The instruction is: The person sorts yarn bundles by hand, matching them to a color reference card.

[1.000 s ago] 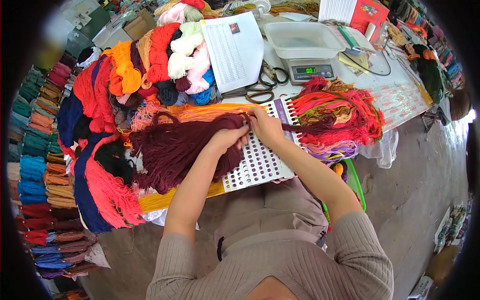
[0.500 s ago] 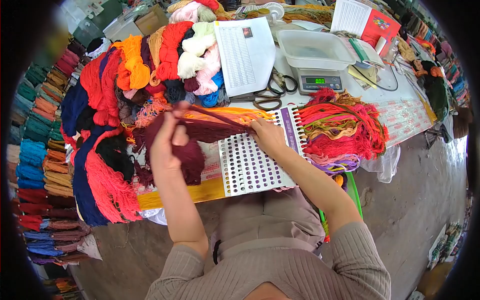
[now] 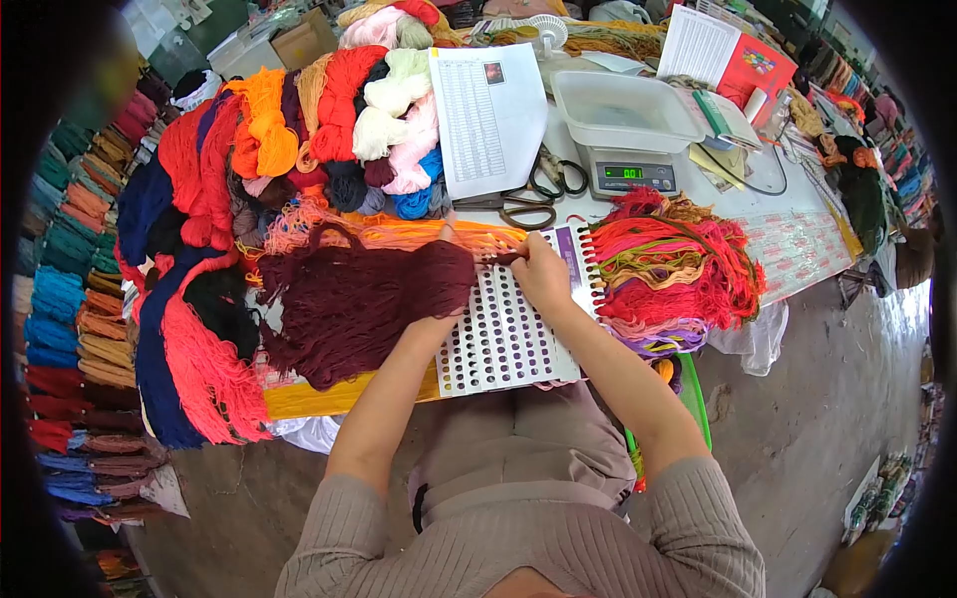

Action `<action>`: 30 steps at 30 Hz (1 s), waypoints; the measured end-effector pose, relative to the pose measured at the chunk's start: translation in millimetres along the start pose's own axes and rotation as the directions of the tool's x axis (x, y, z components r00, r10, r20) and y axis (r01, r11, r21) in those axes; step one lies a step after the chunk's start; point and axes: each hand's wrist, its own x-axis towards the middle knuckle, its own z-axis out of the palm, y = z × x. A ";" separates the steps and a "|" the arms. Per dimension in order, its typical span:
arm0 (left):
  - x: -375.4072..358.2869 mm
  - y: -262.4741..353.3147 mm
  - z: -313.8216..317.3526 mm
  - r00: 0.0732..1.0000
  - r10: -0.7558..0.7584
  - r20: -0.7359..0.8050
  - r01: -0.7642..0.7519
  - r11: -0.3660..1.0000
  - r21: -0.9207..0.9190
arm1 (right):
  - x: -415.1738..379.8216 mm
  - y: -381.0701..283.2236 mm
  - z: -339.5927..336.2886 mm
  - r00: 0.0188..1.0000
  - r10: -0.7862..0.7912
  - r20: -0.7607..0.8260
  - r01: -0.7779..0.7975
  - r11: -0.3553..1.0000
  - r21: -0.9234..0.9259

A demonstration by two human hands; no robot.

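Observation:
A large skein of dark maroon yarn [image 3: 369, 299] is spread across the left half of the table front. My left hand [image 3: 439, 326] is wrapped round its right end, with the fingers mostly hidden behind the yarn. A short maroon length runs from there to my right hand [image 3: 543, 274], whose fingers are pinched on it. Beneath both hands lies a white card punched with rows of holes [image 3: 508, 339], a purple printed strip [image 3: 570, 261] along its right side. Orange yarn [image 3: 399, 233] stretches behind the maroon skein.
Colourful threads [image 3: 678, 259] hang from the card's right edge. Behind stand a digital scale [image 3: 630, 171] with a plastic tub [image 3: 628, 105], scissors [image 3: 538, 194] and a printed sheet [image 3: 488, 125]. Yarn skeins [image 3: 204, 169] are heaped at left; a green basket [image 3: 696, 394] sits below the table.
My left hand has come down and right, from raised and blurred to gripping the maroon skein, which now lies spread out flatter. My right hand stays near the card's top. The scale reading went from 0.00 to 0.01.

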 end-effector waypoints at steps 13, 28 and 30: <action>-4.5 6.1 -3.3 0.991 -0.112 0.076 0.134 0.895 -0.425 | -7.8 -11.4 1.0 0.959 -0.255 0.121 0.276 0.938 -0.208; 12.5 -0.4 -0.7 0.965 -0.148 0.214 0.186 0.968 -0.169 | -4.7 -9.1 -0.8 0.981 -0.141 0.136 0.159 0.978 -0.132; 20.0 -16.2 -19.9 0.993 -0.102 0.067 0.098 0.994 0.057 | -4.9 -8.4 -2.1 0.981 -0.124 0.148 0.142 0.983 -0.117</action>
